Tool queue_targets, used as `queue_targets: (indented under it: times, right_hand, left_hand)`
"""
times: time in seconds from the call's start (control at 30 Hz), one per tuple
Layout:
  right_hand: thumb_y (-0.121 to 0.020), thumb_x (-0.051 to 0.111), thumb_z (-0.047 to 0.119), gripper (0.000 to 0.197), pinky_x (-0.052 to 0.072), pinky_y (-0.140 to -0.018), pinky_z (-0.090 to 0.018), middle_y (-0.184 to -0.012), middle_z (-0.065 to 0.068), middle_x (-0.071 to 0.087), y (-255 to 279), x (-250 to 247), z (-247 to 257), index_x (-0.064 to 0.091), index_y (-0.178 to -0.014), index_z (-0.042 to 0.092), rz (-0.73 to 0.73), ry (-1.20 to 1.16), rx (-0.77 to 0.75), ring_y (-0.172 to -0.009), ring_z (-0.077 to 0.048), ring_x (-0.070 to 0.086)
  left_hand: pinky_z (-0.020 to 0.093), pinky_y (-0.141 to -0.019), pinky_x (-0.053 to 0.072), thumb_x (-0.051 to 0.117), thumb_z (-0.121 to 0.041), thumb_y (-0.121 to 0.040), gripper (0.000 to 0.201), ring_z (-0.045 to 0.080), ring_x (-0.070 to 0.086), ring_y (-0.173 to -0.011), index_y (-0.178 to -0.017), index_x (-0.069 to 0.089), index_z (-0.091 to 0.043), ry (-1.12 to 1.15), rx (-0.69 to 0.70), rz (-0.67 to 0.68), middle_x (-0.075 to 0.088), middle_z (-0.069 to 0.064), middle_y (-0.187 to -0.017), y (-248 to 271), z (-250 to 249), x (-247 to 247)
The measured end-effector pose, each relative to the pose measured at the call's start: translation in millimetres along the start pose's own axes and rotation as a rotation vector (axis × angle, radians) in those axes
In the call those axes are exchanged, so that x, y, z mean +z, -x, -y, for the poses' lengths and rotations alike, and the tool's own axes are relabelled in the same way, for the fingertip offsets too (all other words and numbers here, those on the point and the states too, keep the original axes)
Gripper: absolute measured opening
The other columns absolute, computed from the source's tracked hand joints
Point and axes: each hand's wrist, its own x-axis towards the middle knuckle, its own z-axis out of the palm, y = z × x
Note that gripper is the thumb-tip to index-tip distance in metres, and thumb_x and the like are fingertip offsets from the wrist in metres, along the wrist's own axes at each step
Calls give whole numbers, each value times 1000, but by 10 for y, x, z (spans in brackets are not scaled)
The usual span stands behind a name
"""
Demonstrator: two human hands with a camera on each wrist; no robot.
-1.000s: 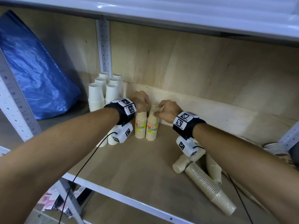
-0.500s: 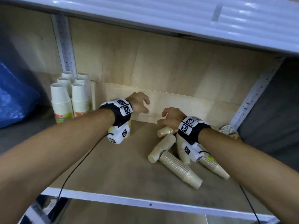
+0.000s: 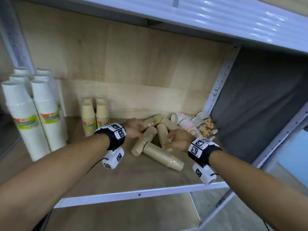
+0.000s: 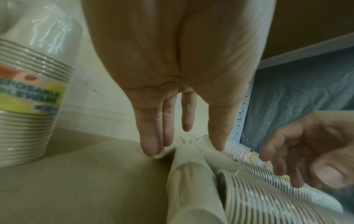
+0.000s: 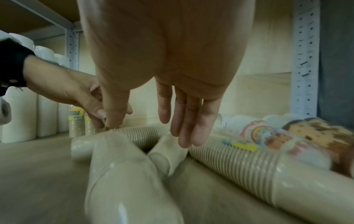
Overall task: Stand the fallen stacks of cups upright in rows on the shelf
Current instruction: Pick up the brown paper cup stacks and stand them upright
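Both hands are over the fallen stacks (image 3: 150, 144) at the shelf's (image 3: 126, 177) right side. The left hand (image 3: 135, 129) is open w/ straight fingers, holding nothing. The right hand (image 3: 179, 139) is also open, fingers relaxed, nothing in it. Beige stacks (image 3: 95, 115) and white stacks (image 3: 33, 114) stand upright in rows at the left.
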Motion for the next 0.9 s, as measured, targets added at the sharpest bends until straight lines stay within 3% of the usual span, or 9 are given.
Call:
queue_targets:
  times: [0.07, 0.2, 0.33, 0.53, 0.7, 0.9]
  right_hand:
    - [-61, 75, 66, 70, 48, -85, -29, -102, 8, 65, 112, 72, -46, 61, -118, 27, 7, -12, 8, -99, -13, 60]
    - [-66, 78, 57, 60, 49, -89, -31, -106, 7, 64, 228, 254, -91, 61, -114, 24, 44, -27, 2, -99, -15, 60]
    - [-65, 78, 55, 67, 43, -75, -25, -105, 10, 59, 274, 370, -129, 56, -121, 24, 26, -24, -24, -95, -12, 56]
    - [-64, 81, 52, 80, 43, -76, -25, -113, 5, 60, 320, 412, -127, 48, -132, 22, 33, 4, -54, -95, -13, 55]
    - [-65, 82, 48, 79, 46, -78, -27, -103, 7, 56, 345, 414, -109, 48, -132, 21, 34, 26, -69, -92, -14, 55]
    - [-71, 79, 47, 66, 47, -82, -29, -109, 1, 59, 352, 302, -38, 55, -126, 21, 42, 69, -93, -95, -17, 56]
  left_hand:
    - [41, -100, 48, 80, -25, -70, 41, 22, 61, -109, -105, 61, -32, -26, 11, 24, 65, 2, -120, -50, 92, 107]
    - [35, -99, 46, 79, -30, -76, 53, 19, 58, -112, -125, 58, -28, -67, 23, 52, 60, -3, -119, 81, 126, 183]
    - [31, -95, 47, 82, -33, -74, 68, 17, 58, -110, -134, 51, -29, -57, 12, 94, 60, -3, -123, 152, 169, 240]
    - [27, -90, 46, 84, -30, -72, 87, 18, 55, -115, -145, 38, -26, -31, 5, 114, 54, 0, -133, 227, 172, 304]
    - [29, -87, 50, 82, -22, -75, 87, 18, 55, -112, -147, 35, -23, -40, -4, 91, 53, 2, -134, 268, 129, 347]
    - [27, -83, 47, 74, -16, -80, 72, 20, 57, -114, -144, 41, -19, -141, 7, 53, 54, 4, -133, 318, 59, 249]
